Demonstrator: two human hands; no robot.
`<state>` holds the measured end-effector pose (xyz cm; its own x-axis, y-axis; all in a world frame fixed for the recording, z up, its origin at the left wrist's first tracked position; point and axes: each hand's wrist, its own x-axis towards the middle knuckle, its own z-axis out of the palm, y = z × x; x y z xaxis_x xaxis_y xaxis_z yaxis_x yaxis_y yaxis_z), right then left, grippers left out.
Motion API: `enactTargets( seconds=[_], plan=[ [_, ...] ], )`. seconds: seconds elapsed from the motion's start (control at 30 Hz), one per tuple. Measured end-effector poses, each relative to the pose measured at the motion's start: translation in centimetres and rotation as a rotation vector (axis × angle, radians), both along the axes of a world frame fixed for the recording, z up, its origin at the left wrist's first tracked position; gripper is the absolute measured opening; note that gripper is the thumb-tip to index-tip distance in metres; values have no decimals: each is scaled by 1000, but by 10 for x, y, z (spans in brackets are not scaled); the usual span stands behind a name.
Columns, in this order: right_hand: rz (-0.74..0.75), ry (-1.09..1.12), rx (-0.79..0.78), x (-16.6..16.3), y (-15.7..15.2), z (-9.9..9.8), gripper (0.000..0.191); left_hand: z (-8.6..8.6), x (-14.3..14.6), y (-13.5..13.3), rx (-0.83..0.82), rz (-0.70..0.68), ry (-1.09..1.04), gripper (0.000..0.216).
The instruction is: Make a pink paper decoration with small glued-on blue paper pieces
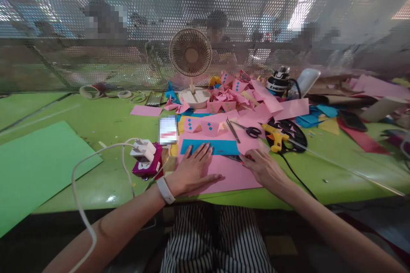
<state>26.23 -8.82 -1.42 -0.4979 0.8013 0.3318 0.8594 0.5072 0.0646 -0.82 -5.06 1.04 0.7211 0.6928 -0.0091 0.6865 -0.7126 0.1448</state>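
A blue paper strip lies on a pink sheet in front of me. My left hand rests flat with its fingers stretched out, the fingertips on the strip's lower left part. By the strip's lower right corner, my right hand is closed around a thin, dark tool with a touch of red. Its kind is unclear because my fingers cover most of it. Just above the strip lie folded pink paper pieces with blue diamonds, tweezers and black-handled scissors.
A yellow glue gun lies on a black tray at right, its cable trailing forward. At left are a phone, a plugged charger with white cable and a green sheet. A fan stands behind, beside piled pink paper.
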Motion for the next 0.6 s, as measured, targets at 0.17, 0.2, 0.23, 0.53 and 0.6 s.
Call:
enactTargets(
  seconds=[0.17, 0.2, 0.23, 0.53, 0.6],
  plan=[
    [26, 5, 22, 0, 1, 0, 28, 0, 0, -1, -1, -4, -14, 83],
    [20, 3, 26, -1, 2, 0, 28, 0, -1, -1, -2, -4, -14, 82],
    [9, -1, 30, -2, 2, 0, 29, 0, -1, -1, -4, -4, -15, 82],
    [-2, -80, 24, -9, 3, 1, 28, 9, 2, -3, -48, 16, 11, 83],
    [15, -84, 22, -7, 0, 0, 30, 9, 1, -3, -44, 17, 6, 83]
  ],
)
